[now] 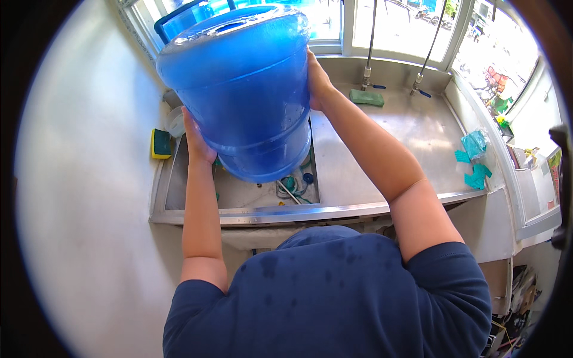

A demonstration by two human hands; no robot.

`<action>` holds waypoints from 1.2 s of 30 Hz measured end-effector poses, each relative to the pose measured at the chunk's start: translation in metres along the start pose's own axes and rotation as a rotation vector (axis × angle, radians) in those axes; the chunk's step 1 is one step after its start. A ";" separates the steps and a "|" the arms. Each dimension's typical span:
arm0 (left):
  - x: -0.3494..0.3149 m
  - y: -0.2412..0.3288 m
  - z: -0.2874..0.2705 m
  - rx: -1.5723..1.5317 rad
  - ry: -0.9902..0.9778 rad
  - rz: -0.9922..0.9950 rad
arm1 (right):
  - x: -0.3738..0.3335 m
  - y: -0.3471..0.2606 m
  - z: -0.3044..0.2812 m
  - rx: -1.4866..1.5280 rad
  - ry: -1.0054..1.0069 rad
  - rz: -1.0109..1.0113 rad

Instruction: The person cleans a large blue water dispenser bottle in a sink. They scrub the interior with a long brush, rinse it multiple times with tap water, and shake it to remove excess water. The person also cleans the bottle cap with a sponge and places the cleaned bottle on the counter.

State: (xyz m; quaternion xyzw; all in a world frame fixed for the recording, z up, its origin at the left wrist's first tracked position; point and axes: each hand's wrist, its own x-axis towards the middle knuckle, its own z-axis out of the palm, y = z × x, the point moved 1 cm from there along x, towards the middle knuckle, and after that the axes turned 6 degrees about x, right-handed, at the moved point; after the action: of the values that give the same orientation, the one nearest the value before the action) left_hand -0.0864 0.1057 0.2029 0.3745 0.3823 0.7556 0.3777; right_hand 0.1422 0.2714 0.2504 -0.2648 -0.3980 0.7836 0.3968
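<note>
Between my two hands I hold a large blue translucent water jug [245, 98] above the sink basin [230, 190]. My left hand [197, 142] grips its lower left side. Higher up, my right hand [318, 83] presses against its right side. The jug leans, with its wide far end raised toward the window; its near end is rounded. Most of each hand's fingers are hidden behind the jug. Below it, inside the basin, lie a coiled hose [291, 186] and some small items that I cannot make out.
A yellow and green sponge [160, 144] is by the left wall. On the steel counter [382, 149] are a green pad [367, 98] at the back and turquoise gloves [476, 164] at the right. Two valves with blue levers [375, 86] stand along the back. More blue plastic shows behind the jug.
</note>
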 end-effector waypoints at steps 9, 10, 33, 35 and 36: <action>0.000 0.008 -0.007 0.063 0.083 0.110 | 0.001 -0.019 0.007 -0.029 -0.252 -0.247; -0.004 -0.002 -0.007 0.053 0.062 0.076 | -0.002 -0.012 0.002 -0.015 -0.177 -0.164; -0.074 -0.053 -0.032 -0.091 0.202 -0.136 | -0.032 0.059 -0.036 -0.242 -0.096 -0.173; -0.080 -0.056 -0.040 -0.089 0.213 -0.137 | -0.034 0.071 -0.039 -0.053 0.009 0.095; -0.084 -0.059 -0.043 -0.119 0.134 -0.121 | -0.036 0.077 -0.039 -0.037 0.007 0.091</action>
State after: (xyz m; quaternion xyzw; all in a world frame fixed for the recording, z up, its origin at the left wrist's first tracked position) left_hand -0.0693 0.0457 0.1105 0.2762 0.3833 0.7762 0.4176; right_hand 0.1591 0.2290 0.1682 -0.2926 -0.3986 0.7925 0.3571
